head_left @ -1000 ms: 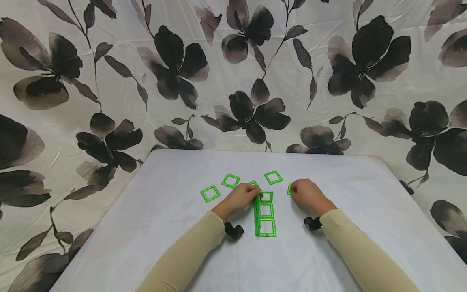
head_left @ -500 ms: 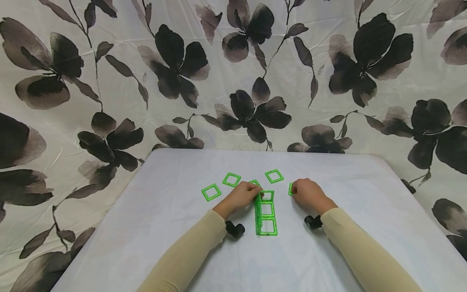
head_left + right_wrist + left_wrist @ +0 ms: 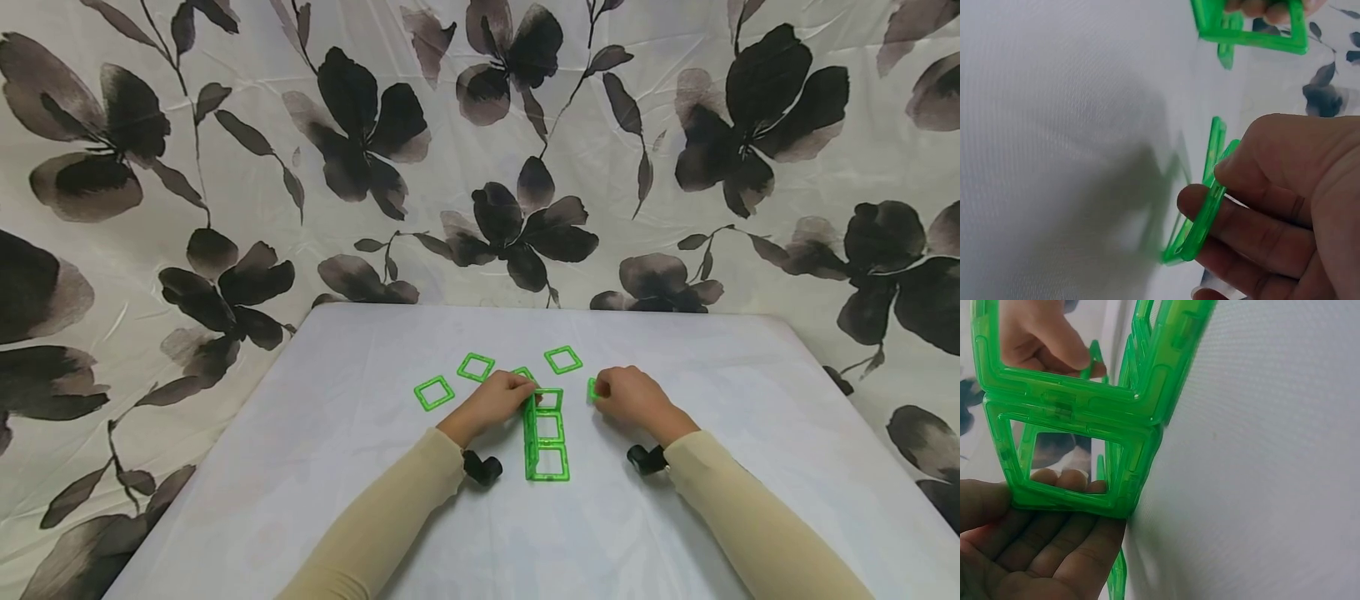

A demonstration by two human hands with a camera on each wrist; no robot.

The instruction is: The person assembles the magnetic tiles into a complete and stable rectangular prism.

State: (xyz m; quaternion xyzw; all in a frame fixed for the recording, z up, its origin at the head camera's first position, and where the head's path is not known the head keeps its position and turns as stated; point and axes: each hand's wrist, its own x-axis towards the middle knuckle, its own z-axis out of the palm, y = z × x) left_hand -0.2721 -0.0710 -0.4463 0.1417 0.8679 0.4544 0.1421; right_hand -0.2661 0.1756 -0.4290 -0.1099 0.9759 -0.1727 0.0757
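Note:
Green see-through square magnetic tiles form a joined row (image 3: pixel 551 462) in the middle of the table, several lying flat with an upright wall (image 3: pixel 531 442) along their left side. My left hand (image 3: pixel 491 404) holds the wall's far end; in the left wrist view its thumb lies beside an upright tile (image 3: pixel 1072 503) and its fingertips show through the frame. To the right of the row, my right hand (image 3: pixel 637 402) pinches a loose magnetic tile (image 3: pixel 1200 225) between thumb and fingers, tilted on edge near the tabletop. That hand covers most of this tile in the head view.
Loose green tiles lie beyond the hands: one at left (image 3: pixel 434 392), another nearer the middle (image 3: pixel 476 367), one at the back (image 3: pixel 563 359). Part of another tile (image 3: pixel 521 373) shows behind the left hand. A floral cloth (image 3: pixel 480 150) hangs behind the white table (image 3: pixel 337 375).
The tile in my right hand has shifted slightly left, toward the joined row. My left hand keeps its hold on the wall's far end.

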